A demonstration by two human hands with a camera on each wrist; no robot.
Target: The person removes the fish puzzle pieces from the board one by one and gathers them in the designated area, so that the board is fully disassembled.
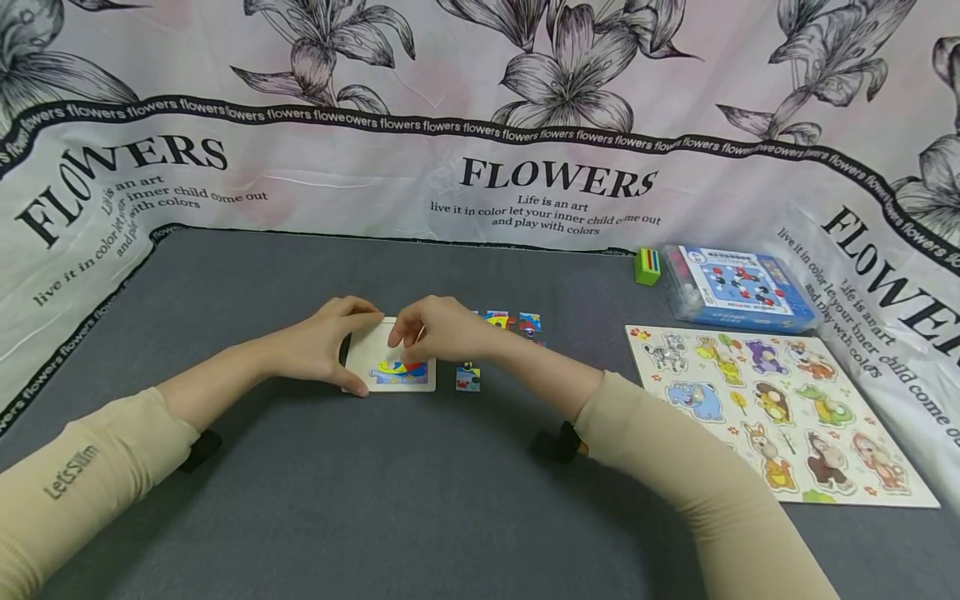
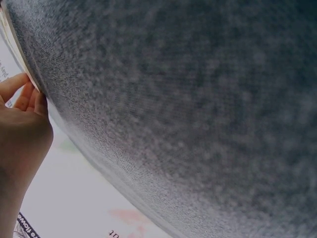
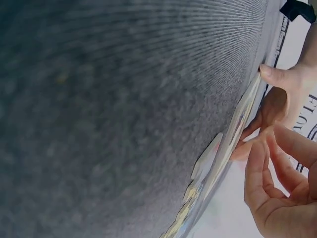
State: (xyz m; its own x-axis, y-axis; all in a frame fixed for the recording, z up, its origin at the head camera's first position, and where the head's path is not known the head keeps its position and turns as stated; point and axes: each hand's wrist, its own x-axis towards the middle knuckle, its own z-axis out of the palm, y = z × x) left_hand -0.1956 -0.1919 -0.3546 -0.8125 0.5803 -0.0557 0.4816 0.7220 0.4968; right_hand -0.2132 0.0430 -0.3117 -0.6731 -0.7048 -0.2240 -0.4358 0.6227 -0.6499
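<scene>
A small white puzzle tray (image 1: pixel 362 354) lies on the dark cloth, with a bright blue, yellow and red picture section (image 1: pixel 401 375) along its lower part. My left hand (image 1: pixel 324 343) grips the tray's left side, thumb at the near corner and fingers at the far edge. Over the tray hovers my right hand (image 1: pixel 442 330), its fingers bent. The right wrist view shows nothing between the right hand's fingertips (image 3: pixel 257 151). Several loose puzzle pieces (image 1: pixel 468 380) lie just right of the tray, some partly hidden behind the right hand.
At the right lies a board of animal shapes (image 1: pixel 738 404). Behind it stand a blue-lidded plastic box (image 1: pixel 742 287) and a small green striped block (image 1: pixel 647 267). A flower-printed curtain (image 1: pixel 360 183) borders the grey cloth (image 1: pixel 420 500) at the back and sides.
</scene>
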